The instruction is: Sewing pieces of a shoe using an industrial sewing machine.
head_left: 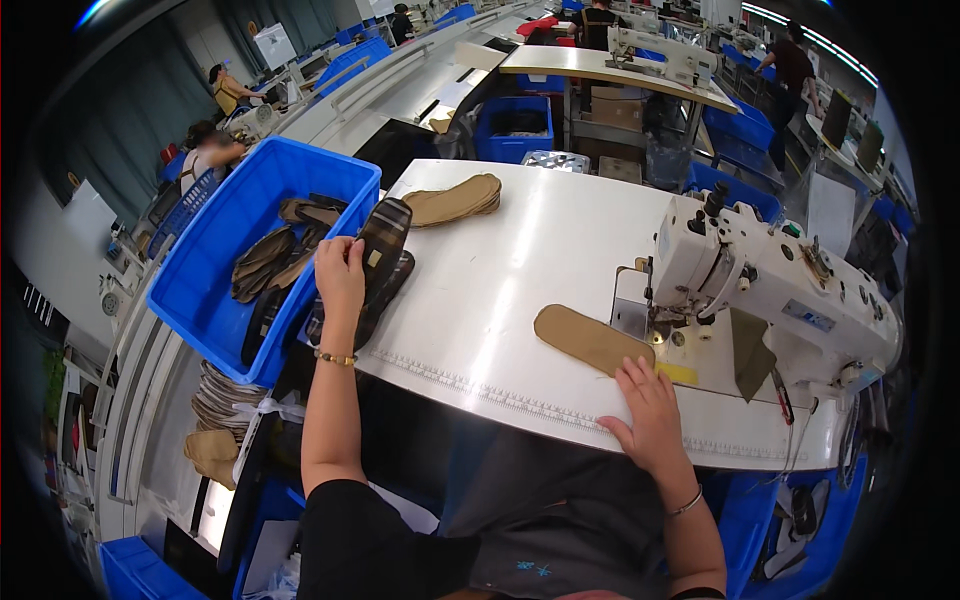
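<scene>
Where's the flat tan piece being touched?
In the head view, right of centre: the tan piece is on the white table beside the sewing machine, partly under the right hand.

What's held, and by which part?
The left hand holds a dark plaid insole by its left edge. The right hand merely touches the right end of a tan insole.

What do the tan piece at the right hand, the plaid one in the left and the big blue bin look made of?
Tan piece: probably fabric, matte, its face shineless.
Plaid piece: likely cloth, dull, judging by its checks.
Big blue bin: apparently molded plastic, smooth, with uniformly colored walls.
</scene>
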A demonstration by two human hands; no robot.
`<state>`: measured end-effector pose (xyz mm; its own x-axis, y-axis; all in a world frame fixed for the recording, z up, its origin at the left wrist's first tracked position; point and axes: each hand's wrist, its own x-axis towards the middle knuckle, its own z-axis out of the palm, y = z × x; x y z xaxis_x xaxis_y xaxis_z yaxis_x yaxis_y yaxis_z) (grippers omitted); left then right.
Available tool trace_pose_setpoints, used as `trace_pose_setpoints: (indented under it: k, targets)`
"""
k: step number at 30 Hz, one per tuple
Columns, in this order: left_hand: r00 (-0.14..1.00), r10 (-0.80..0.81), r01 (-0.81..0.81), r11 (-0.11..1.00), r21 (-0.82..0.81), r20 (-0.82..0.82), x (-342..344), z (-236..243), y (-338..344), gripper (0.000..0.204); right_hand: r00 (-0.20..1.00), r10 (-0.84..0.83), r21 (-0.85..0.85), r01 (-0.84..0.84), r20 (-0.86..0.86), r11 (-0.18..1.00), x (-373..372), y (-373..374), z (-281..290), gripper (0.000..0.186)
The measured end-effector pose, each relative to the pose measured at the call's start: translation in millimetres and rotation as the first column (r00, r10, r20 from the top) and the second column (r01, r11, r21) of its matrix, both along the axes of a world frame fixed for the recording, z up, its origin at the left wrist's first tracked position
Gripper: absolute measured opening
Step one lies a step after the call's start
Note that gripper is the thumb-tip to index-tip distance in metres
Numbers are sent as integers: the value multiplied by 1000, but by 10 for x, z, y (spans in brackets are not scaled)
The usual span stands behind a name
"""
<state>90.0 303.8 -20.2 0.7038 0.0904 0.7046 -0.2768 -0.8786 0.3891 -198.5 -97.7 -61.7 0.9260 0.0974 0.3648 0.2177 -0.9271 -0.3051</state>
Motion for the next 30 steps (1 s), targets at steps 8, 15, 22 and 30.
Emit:
trace_pose_setpoints:
  k: [8,15,22,30]
  targets:
    - [228,-951,448,292,-845,-208,-1568,334,-1098,16,986,164,730,-97,-21,676,-47,322,190,66]
    - [-306,-941,238,70,-969,-144,-2155,4,-1504,21,950,313,988,69,-22,-141,-217,358,340,37]
    - [-397,-884,482,30,-876,-248,-2332,31,-1630,32,910,406,994,106,-87,-26,-377,174,368,34]
    - [-357,-924,106,-186,-977,137,-2300,72,-1592,38,656,646,849,-14,-391,528,-415,131,459,29]
